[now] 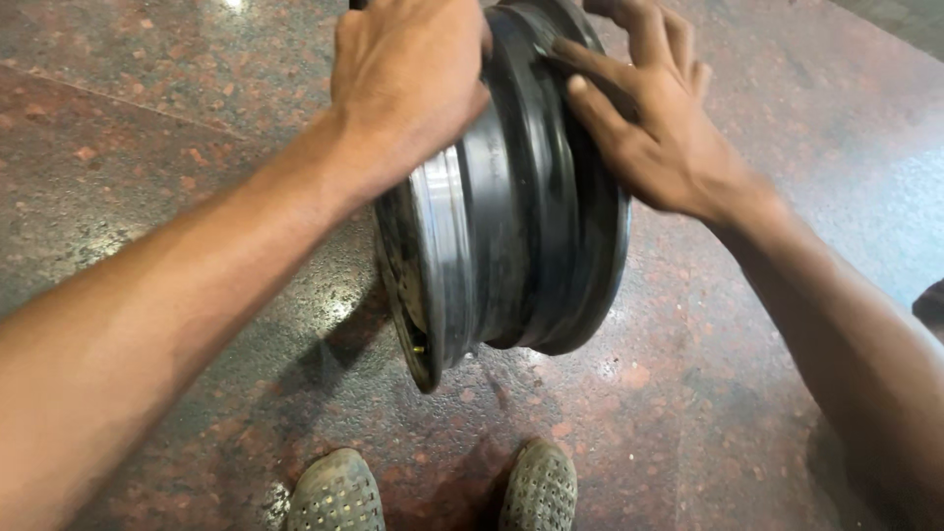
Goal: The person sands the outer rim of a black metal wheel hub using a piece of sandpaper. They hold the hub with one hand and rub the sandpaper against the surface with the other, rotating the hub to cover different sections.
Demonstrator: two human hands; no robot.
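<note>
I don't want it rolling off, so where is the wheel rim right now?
In the head view the wheel rim stands on edge on the speckled stone floor, centre frame, just ahead of the person's shoes, with the left hand and right hand on its top.

wheel rim (511, 216): dark, scuffed metal, perhaps steel; floor (197, 118): glossy speckled stone; shoes (339, 492): perforated, dusty.
</note>
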